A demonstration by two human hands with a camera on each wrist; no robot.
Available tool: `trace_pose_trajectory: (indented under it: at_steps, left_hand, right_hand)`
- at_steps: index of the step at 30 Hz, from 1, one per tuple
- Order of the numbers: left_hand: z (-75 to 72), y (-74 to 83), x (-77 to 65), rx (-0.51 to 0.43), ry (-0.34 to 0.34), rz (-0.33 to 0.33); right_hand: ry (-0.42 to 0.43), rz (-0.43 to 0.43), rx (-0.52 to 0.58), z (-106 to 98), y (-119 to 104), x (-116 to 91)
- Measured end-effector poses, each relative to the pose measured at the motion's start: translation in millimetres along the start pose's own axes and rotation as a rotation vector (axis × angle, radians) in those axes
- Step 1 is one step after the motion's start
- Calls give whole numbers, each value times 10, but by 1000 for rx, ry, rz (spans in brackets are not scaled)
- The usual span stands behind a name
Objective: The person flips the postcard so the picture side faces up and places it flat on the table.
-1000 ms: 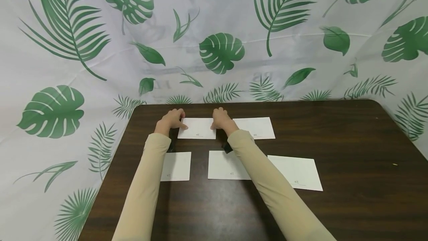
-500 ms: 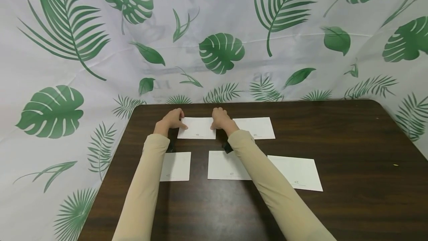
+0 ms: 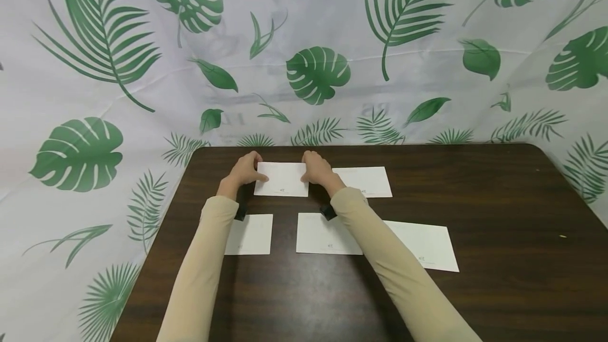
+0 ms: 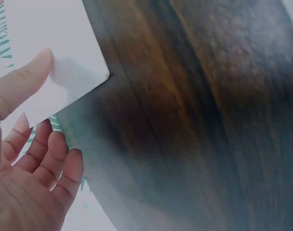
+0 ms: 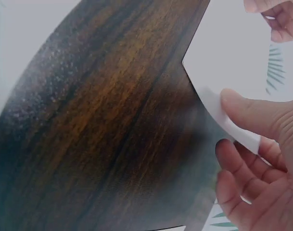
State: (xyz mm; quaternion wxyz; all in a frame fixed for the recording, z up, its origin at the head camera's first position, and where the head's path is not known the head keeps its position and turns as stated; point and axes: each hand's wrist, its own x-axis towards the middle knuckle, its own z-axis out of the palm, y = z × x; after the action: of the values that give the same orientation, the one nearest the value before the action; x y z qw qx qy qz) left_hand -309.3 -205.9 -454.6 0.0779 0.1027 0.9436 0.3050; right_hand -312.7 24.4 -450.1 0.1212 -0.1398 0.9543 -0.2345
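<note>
A white rectangular card (image 3: 281, 177) with a small printed mark near its front edge is held by both hands at the back of the table. My left hand (image 3: 244, 169) pinches its left end, thumb on top and a finger behind, as the left wrist view shows; the other fingers curl loosely below. My right hand (image 3: 317, 169) pinches the right end between thumb (image 5: 247, 111) and fingers. In the right wrist view the card (image 5: 228, 53) bends slightly near that thumb. Its far edge is raised, while the near edge stays close to the tabletop.
Another white card (image 3: 366, 181) lies to the right in the back row. The front row has a left card (image 3: 252, 234), partly under the left sleeve, a middle card (image 3: 323, 234) and a right card (image 3: 427, 244). Leaf-printed cloth (image 3: 266, 78) hangs behind the dark wooden table (image 3: 499, 199).
The far edge of the held card has risen a little, with both hands pinching its ends. The other cards lie where they were; the head view has shifted slightly.
</note>
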Motion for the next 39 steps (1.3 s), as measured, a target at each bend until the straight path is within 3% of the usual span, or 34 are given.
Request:
trace_pose_trajectory:
  at_steps: [3,4,9,14,22,24,26,29,33,36,39]
  left_hand:
    - [-21,24,-65,-10,45,34]
    - [-45,75,-100,-2,43,12]
    - [-85,56,-157,-52,151,112]
    - [-125,47,-202,-95,238,193]
    - [-163,80,-289,-142,289,223]
    - [-176,99,-321,-183,279,176]
    - [-197,130,-360,-265,254,85]
    - [-236,181,-413,-465,169,-148]
    - [-280,211,-438,-680,-25,-433]
    - [-304,193,-435,-778,-164,-515]
    - [-318,159,-432,-878,-222,-533]
  right_hand:
    - [32,-38,26,-32,-6,-57]
    - [45,-54,44,-41,-3,-75]
    - [142,-148,139,-67,37,-135]
    - [214,-172,200,-91,41,-181]
    - [309,-225,236,-110,19,-282]
    - [331,-238,241,-105,17,-305]
    - [349,-249,245,-98,20,-319]
    - [362,-254,251,-86,28,-334]
    - [383,-285,258,-85,35,-367]
    - [400,-321,259,-92,36,-397]
    - [409,-346,265,-97,34,-425]
